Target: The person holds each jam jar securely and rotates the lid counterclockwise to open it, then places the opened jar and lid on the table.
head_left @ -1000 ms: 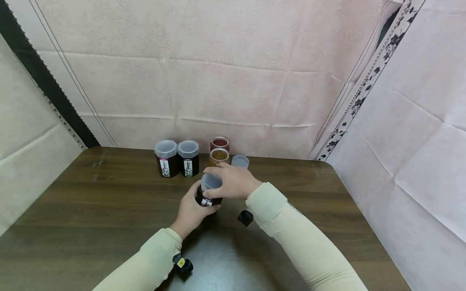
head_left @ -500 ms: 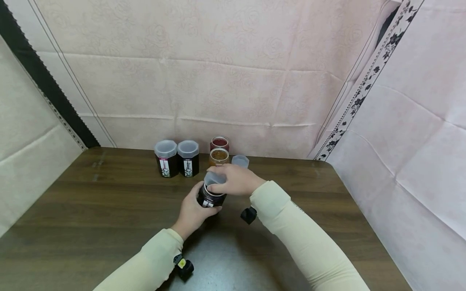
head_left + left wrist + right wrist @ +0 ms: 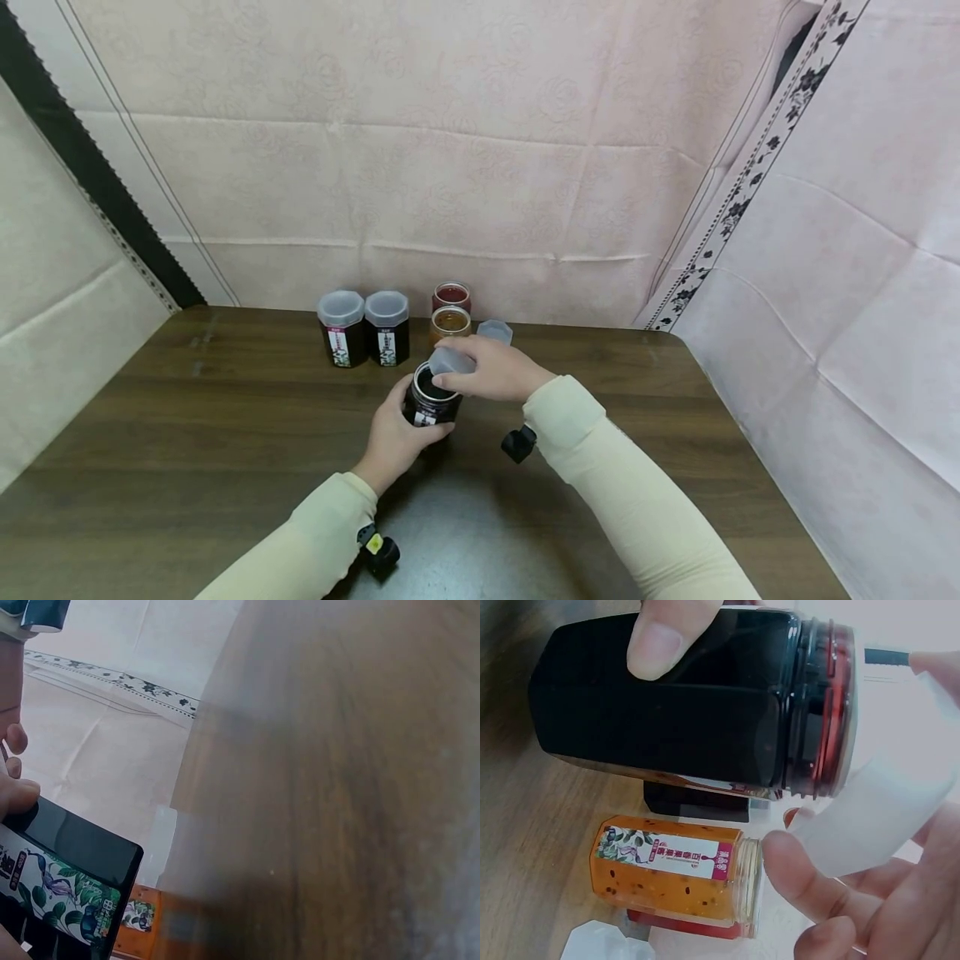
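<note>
Dark jar (image 3: 432, 402) gripped by left fingers (image 3: 395, 406); right fingers (image 3: 459, 385) pinch its lifted lid (image 3: 452, 361).

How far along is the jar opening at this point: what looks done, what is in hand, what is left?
Done: the orange jar and red jar stand uncapped, with a loose cap lying beside them. In hand: the left hand grips the dark jar while the right hand holds its translucent cap just clear of the mouth. Left: two capped dark jars at the back.
</note>
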The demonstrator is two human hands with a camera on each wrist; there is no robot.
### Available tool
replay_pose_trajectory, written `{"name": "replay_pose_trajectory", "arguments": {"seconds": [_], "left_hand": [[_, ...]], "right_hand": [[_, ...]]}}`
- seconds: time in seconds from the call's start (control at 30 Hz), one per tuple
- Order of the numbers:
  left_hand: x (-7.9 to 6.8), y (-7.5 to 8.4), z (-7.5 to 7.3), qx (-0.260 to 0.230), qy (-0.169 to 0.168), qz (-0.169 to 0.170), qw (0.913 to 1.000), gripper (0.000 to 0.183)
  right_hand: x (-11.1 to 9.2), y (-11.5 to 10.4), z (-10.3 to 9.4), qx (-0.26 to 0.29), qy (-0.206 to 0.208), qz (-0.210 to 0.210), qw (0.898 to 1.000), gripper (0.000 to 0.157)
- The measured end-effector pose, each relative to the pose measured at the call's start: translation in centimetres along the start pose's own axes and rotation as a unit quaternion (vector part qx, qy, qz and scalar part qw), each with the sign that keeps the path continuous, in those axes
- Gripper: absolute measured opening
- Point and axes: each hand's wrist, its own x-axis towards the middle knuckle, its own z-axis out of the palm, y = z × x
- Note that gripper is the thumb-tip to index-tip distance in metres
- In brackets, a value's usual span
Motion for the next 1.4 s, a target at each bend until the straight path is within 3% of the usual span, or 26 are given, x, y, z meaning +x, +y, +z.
{"name": "replay_pose_trajectory", "arguments": {"seconds": [0.3,0.73,0.93,1.4], "left_hand": [[0.1,-0.1,0.3,0.003,0.01,-0.004,0.9999,0.078],[0.4,-0.1,0.5,-0.009,0.017,-0.025,0.9995,0.079],[0.6,-0.2,0.6,-0.016,0.021,-0.04,0.9989,0.079],[1.0,-0.2,1.1,-0.015,0.04,-0.038,0.9983,0.08]], "right_hand": [[-0.5,0.9,-0.2,0.095,0.027,0.003,0.995,0.058],[-0.8,3.2,0.3,0.159,0.051,0.004,0.986,0.057],[-1.3,3.5,0.6,0.175,0.059,0.025,0.982,0.058],[-2.0,4.9,1.7,0.233,0.082,0.047,0.968,0.057]]}}
